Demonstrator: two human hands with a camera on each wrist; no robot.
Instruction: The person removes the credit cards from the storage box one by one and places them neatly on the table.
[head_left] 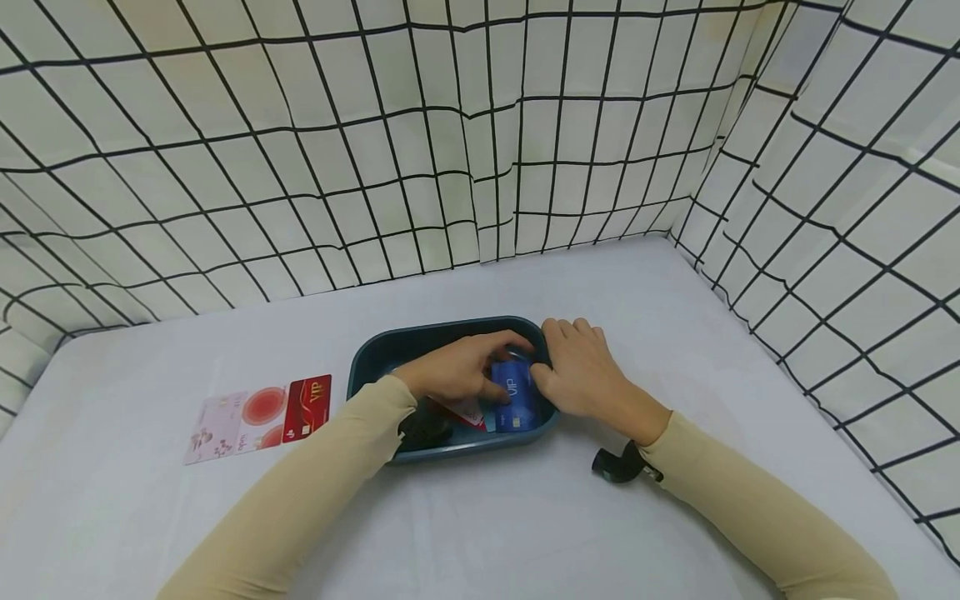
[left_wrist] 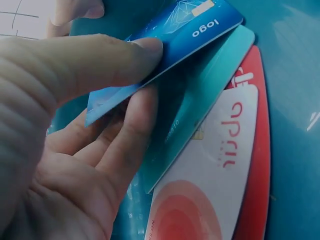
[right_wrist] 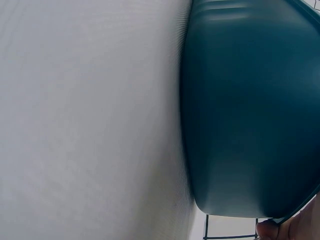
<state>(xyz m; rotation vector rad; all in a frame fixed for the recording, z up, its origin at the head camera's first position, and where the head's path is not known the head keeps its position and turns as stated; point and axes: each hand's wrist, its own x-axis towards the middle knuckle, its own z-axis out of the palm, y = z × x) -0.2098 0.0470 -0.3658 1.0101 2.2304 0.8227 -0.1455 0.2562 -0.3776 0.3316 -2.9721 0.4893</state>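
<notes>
A dark teal plastic basin (head_left: 457, 452) stands on the white table with several cards in it. Inside it my left hand (head_left: 468, 364) pinches a blue card (head_left: 513, 396) between thumb and fingers; the word "logo" and a gold chip show on the card (left_wrist: 202, 32) in the left wrist view. Under it fan out a teal card (left_wrist: 210, 85), a white card with a red circle (left_wrist: 220, 135) and a red card (left_wrist: 260, 110). My right hand (head_left: 581, 367) grips the basin's right rim, its fingertips at the edge in the right wrist view.
Left of the basin, a pink floral card (head_left: 213, 429), a white card with red circles (head_left: 262, 408) and a red VIP card (head_left: 307, 406) lie in a row. A black wire grid (head_left: 382, 112) over white cloth borders the table's back and right.
</notes>
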